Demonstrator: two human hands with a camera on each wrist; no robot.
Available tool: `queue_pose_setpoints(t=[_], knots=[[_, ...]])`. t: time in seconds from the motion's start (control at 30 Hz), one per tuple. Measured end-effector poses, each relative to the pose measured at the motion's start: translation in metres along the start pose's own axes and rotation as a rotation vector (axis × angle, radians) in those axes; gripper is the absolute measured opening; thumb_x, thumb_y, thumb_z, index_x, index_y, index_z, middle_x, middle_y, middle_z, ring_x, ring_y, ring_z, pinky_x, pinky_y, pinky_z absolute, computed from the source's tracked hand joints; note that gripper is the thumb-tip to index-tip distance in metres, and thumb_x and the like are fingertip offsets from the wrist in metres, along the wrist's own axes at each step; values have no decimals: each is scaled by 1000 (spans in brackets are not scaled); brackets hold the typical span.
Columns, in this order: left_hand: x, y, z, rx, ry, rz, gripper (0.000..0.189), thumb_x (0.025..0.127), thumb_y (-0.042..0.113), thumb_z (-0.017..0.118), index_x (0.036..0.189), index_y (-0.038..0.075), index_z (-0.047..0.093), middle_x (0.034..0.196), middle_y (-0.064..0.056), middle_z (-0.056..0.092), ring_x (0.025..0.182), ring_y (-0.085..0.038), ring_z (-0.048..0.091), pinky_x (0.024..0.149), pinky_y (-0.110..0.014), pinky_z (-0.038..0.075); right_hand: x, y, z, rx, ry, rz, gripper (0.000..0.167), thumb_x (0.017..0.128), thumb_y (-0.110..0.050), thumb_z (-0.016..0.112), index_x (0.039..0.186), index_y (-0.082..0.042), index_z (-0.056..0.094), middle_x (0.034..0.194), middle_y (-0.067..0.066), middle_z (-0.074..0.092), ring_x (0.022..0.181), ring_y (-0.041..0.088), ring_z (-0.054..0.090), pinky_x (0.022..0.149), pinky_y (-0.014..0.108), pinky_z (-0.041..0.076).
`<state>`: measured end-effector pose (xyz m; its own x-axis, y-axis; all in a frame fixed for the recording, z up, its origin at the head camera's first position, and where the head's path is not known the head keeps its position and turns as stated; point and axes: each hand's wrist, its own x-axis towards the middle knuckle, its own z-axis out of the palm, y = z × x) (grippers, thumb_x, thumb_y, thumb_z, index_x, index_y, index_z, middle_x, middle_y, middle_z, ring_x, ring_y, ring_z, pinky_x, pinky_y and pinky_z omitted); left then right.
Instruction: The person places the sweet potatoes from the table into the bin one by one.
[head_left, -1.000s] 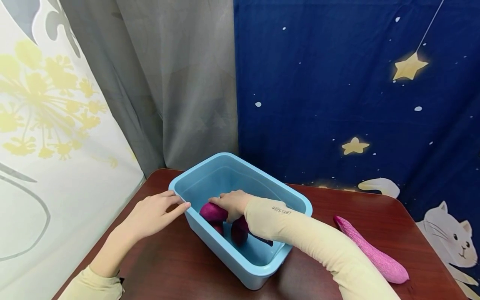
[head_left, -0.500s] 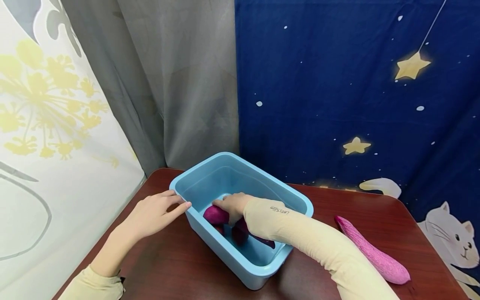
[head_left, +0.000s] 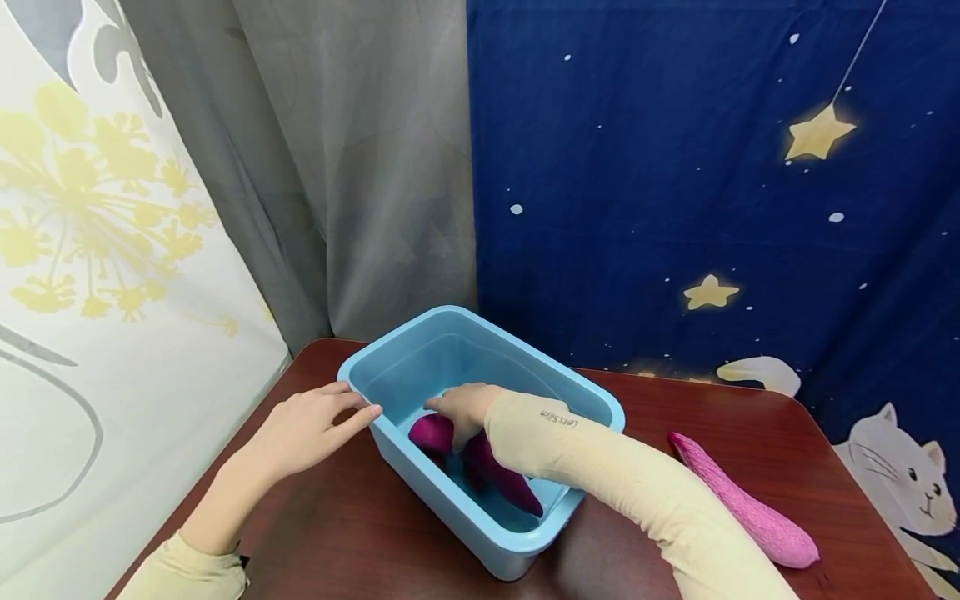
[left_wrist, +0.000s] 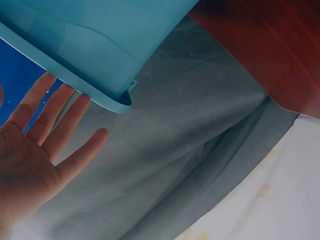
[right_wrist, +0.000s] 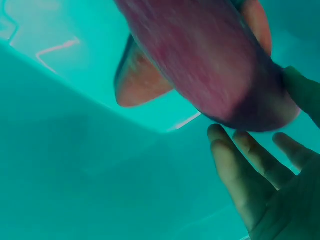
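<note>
A light blue plastic bin (head_left: 525, 540) stands on the brown table. Inside lies a long magenta vegetable (head_left: 512, 485), shaped like a sweet potato, crossing over a second reddish one (right_wrist: 142, 82). My right hand (head_left: 467, 410) reaches into the bin over the upper vegetable and hides its middle. In the right wrist view, the fingers are spread at its rounded end, the thumb touching one side and the fingertips right beside the other. My left hand (head_left: 307, 425) rests its fingertips on the bin's near left rim, fingers extended and spread in the left wrist view.
Another long pink vegetable (head_left: 742, 504) lies on the table (head_left: 645, 400) to the right of the bin, beyond my right sleeve. Grey curtain (head_left: 397, 167) and dark blue star-printed cloth (head_left: 637, 167) hang behind the table; a white patterned cloth (head_left: 150, 350) hangs at left.
The upper magenta vegetable has dropped lower in the bin, and more of its near end shows. My right hand has loosened from it. The left hand stays at the rim.
</note>
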<state>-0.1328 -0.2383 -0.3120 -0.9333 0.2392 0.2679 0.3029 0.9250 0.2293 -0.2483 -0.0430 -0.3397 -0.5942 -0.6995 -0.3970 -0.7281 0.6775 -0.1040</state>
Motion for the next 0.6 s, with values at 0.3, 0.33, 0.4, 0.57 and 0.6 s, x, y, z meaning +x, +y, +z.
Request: queue_pose_setpoints(t=[0.3,0.33,0.4,0.57,0.6], knots=[[-1,2,-1,-1,-9,-10,38,86,48,47,95,17,67,93,4,57,81,-15,57,61,-37,44,-10,3,-19,-94,35,-49,69,75,-29,70,135,-22,36,130,-2,42,118,15,38,91,33,35],[-1,2,-1,-2,-11,-14,39,86,49,47,95,17,67,93,4,57,81,-15,57,61,-37,44,-12,4,-21,-103,44,-52,69,75,-30,70,135,-22,36,130,-2,42,118,15,38,91,33,35],[-1,2,-1,-1,-14,-21,39,86,49,47,96,17,67,93,4,57,81,-15,57,61,-37,44,-16,5,-25,-117,65,-58,69,75,-30,70,134,-23,37,130,-2,43,118,15,38,90,33,36],[-1,2,-1,-6,-21,-30,41,86,51,46,96,17,67,95,3,57,83,-16,57,63,-39,45,-27,9,-35,-154,98,-75,67,75,-31,70,134,-22,39,129,-1,44,116,15,40,90,33,36],[-1,2,-1,-7,-21,-29,41,86,51,46,96,17,67,96,4,57,84,-16,57,63,-40,45,-30,9,-37,-161,103,-79,66,76,-31,69,134,-22,39,128,0,44,116,16,40,91,33,35]])
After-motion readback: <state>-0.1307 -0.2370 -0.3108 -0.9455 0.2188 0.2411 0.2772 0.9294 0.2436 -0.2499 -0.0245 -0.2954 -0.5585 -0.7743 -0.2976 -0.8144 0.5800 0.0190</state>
